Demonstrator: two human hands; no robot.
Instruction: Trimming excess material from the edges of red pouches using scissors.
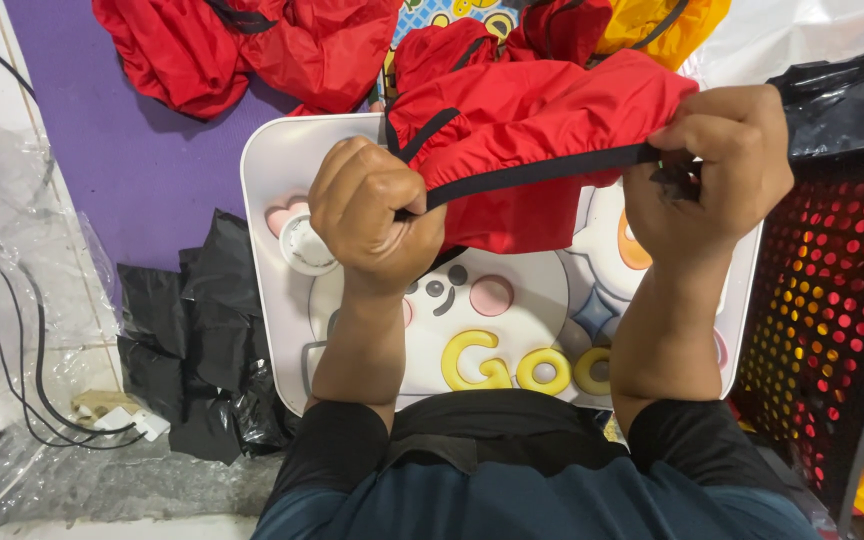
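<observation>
Far left: clear plastic sheeting [12,200] and black cables [22,370] on the floor, with a white plug block [127,422] near them. Just right of that lies a crumpled black plastic bag [202,340] on the purple mat [142,150]. None of it touches your hands.

Your left hand [372,215] is a closed fist, clamped on the black elastic band [532,170] of the red fabric piece [532,130]. Your right hand [717,160] is closed too, pinching the other end of that band with fingers curled in. The band is stretched taut between both fists, and the red piece hangs from it above the white lap tray [272,160] with cartoon print.

Step, by my read: you're pulling the band straight, mid-stretch. Any next move needs both grips kept firm and even tension, or the slick fabric slips.

Far side: a heap of more red fabric [242,50] far left, and a yellow piece [652,25] far right. A small white round cap [304,245] sits on the tray just left of your left fist.

Right: a black plastic bag [842,100], and a black perforated crate [832,310] close by your right forearm, which crowds your elbow room.
</observation>
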